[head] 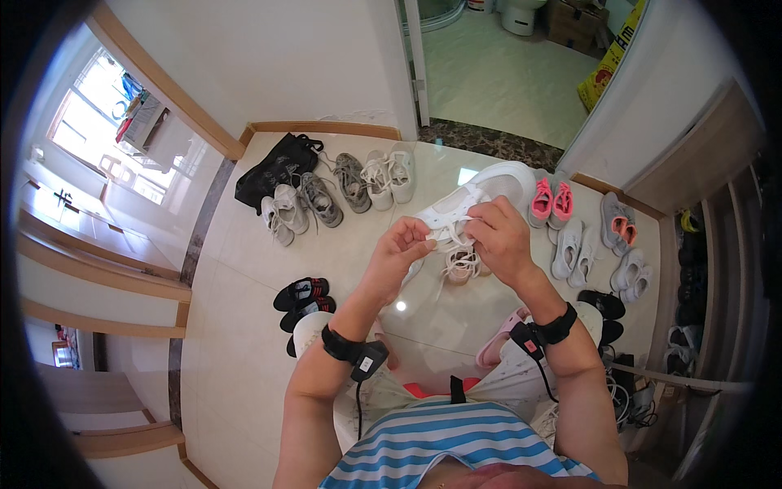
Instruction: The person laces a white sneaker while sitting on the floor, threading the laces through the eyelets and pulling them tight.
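A white lace-up sneaker point(502, 182) is held up in front of me, its toe towards the upper right. My left hand point(405, 246) pinches the shoe's near end, thumb and fingers together at its edge by the laces. My right hand point(498, 235) grips the white shoelace point(455, 227) and the side of the opening with bent fingers. Beneath the hands, a beige pair of shoes with white laces point(462, 266) stands on the floor, partly hidden by the held sneaker and laces.
Grey sneakers point(351, 177), white sneakers point(400, 174) and a black bag point(278, 168) line the wall. Grey shoes with pink laces point(562, 202) and white shoes point(568, 247) stand right. Black shoes point(302, 293) lie left. An open shoe cabinet point(712, 257) and cables point(620, 400) are at far right.
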The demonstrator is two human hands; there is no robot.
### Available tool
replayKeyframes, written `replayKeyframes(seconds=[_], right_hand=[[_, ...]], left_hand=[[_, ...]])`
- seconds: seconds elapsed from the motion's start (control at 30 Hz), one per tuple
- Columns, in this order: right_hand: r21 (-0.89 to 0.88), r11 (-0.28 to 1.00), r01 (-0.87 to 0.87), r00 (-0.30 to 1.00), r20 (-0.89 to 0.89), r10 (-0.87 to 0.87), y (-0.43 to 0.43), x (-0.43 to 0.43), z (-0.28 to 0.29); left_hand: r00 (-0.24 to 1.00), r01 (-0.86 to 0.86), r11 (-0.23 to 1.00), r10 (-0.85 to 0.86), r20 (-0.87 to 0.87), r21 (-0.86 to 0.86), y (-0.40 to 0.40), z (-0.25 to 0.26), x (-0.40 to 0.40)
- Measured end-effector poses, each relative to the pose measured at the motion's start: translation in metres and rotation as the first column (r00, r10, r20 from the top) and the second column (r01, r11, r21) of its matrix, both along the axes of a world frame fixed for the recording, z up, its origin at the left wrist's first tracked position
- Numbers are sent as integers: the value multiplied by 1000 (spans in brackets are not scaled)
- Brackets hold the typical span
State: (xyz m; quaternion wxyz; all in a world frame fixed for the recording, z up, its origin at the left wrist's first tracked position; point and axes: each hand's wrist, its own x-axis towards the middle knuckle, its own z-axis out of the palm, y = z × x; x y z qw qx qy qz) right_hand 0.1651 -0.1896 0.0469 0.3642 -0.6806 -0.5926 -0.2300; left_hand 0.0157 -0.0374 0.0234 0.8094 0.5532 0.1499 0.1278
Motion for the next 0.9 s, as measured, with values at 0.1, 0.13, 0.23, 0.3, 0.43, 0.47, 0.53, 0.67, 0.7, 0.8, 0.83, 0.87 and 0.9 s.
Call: replayKeyframes(seconds=[0.1, 0.13, 0.23, 0.3, 0.43, 0.47, 0.53, 0.67, 0.7, 0.8, 0.83, 0.87, 0.9], right_hand=[[-1, 1000, 21, 1000, -15, -21, -1, 0, 4], [1, 1000, 24, 1000, -20, -24, -1, 1, 3], [5, 1000, 27, 999, -31, -27, -1, 0, 3], [0, 1000, 29, 999, -34, -29, -1, -3, 3], [-23, 999, 26, 993, -116, -29, -1, -4, 4], [-22, 1000, 17, 989, -144, -20, 1, -6, 8], [-46, 998, -31, 943, -332, 14, -3, -6, 14], [92, 966, -241, 509, -835, 206, -21, 8, 15], [182, 945, -272, 343, -899, 272, -24, 11, 14], [266, 905, -332, 124, -939, 321, -41, 17, 22], [280, 888, -365, 33, -949, 313, -47, 20, 25], [307, 862, -404, 23, -938, 345, -52, 19, 29], [334, 832, -443, 9, -926, 377, -56, 17, 33]], left_hand=[[1000, 12, 997, -14, 24, 73, -3, 6, 0], [998, 31, 989, -38, 43, 147, -8, 15, -1], [999, 0, 923, -13, 32, 384, -12, 7, 0], [998, -43, 834, 57, -8, 549, -14, 4, 1], [976, -188, 692, 211, 54, 697, -15, -8, 5], [964, -247, 682, 242, 106, 688, -13, -14, 6], [962, -267, 852, 261, 77, 449, -16, -5, 8], [966, -257, 964, 257, 7, 59, -10, -10, 5], [964, -265, 962, 265, 0, 68, -9, -10, 5], [951, -302, 946, 307, -28, 115, -5, -12, 6], [942, -325, 934, 334, -40, 145, -3, -14, 5], [931, -347, 921, 361, -51, 175, -2, -17, 5], [919, -370, 892, 393, -39, 259, 0, -20, 5]])
